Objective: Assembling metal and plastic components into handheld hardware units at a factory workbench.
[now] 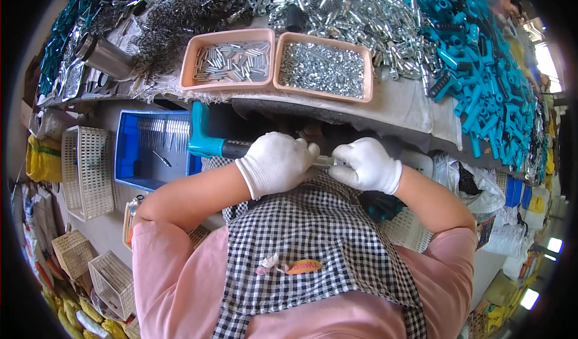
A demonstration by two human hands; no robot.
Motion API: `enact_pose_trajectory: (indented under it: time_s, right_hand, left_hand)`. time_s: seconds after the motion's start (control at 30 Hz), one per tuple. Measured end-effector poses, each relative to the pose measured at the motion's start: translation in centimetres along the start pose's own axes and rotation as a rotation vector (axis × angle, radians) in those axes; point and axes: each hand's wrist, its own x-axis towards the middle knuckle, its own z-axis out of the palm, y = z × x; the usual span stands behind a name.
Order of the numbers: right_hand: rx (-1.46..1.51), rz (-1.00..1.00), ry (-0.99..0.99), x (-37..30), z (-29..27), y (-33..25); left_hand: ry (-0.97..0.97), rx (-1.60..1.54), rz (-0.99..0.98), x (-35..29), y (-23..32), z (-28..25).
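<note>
My left hand (279,163), in a white knitted glove, is closed round the black grip of a teal L-shaped plastic handle (208,145). The handle's bent end points away, left of the hand. Across from it, my right hand (365,164), gloved the same way, is closed on a narrow silvery rod-like piece (323,161) that runs between the two hands. Whether this piece joins the handle is hidden by my left fingers. Both hands are held in front of my checked apron (301,231), just short of the bench edge.
On the bench stand a tray of metal pins (187,68) and a tray of small metal parts (368,74). Behind them are heaped springs (186,17) and metal parts (337,8), with teal handles (481,86) at right. A blue bin (126,152) with metal rods is at left, beside a basket (87,173).
</note>
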Motion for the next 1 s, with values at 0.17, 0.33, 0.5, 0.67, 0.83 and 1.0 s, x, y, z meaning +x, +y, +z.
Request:
enact_pose_trajectory:
  time_s: [0.17,0.33,0.5,0.67,0.83,1.0]
  right_hand:
    - [1.250,0.922,-0.466,0.6,-1.1,-1.5]
    - [1.069,0.771,-0.278,0.5,-0.6,-1.6]
    - [-0.078,0.048,0.029,0.7,-0.7,-1.1]
    - [-0.268,-0.039,0.000,0.6,-0.3,-0.8]
    - [-0.334,-0.066,-0.020,0.4,-1.4,-0.3]
    - [-0.320,-0.105,0.036,0.4,-1.9,-0.6]
  left_hand:
    - [0.074,0.302,0.037,-0.3,0.3,1.2]
    - [0.093,0.354,0.048,0.1,-0.3,0.7]
    - [-0.067,-0.075,-0.042,0.3,-1.3,-0.2]
    - [-0.067,-0.183,-0.032,0.5,-1.4,-0.2]
    - [-0.098,-0.251,-0.012,0.4,-2.1,0.0]
    - [-0.099,-0.369,-0.031,0.1,-2.6,-0.1]
